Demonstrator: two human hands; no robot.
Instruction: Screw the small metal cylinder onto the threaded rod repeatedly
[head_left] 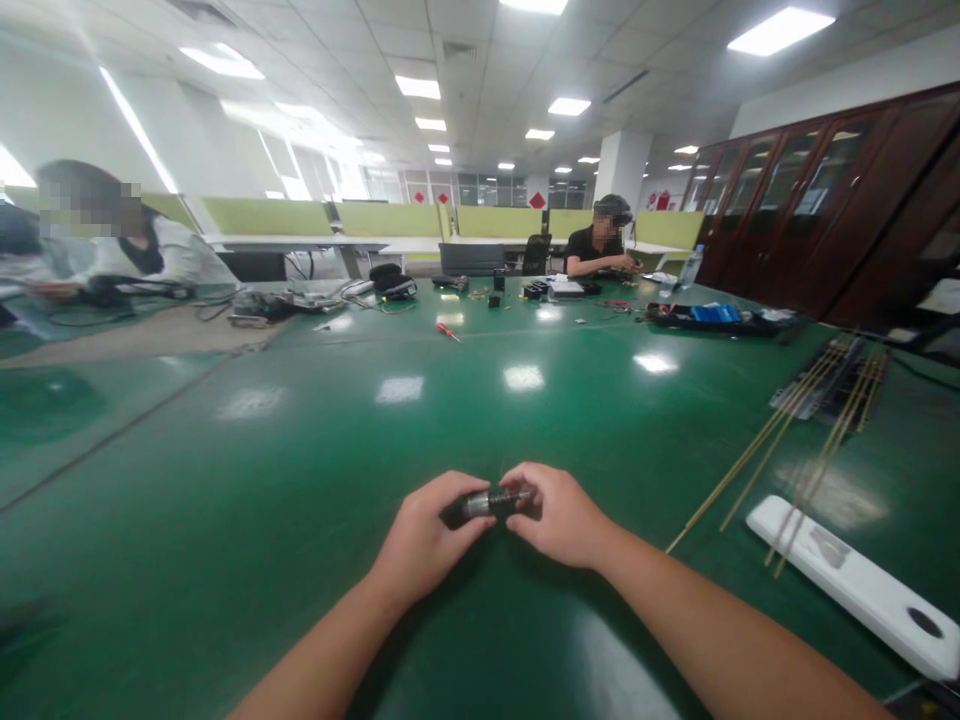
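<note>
Both my hands meet over the green table [300,480] near its front edge. My left hand [424,535] is closed around one end of a small dark cylinder with a silver band [487,502]. My right hand [559,515] pinches the other end with curled fingers. The small cylinder is held just above the tabletop, mostly covered by my fingers.
Several thin wooden sticks [780,440] lie across a white flat bar [855,585] at the right. A red screwdriver [448,332] lies farther back. Two other people sit at the far side [600,245] and at the left [112,250], among cables and tools. Dark cabinets [825,200] line the right wall.
</note>
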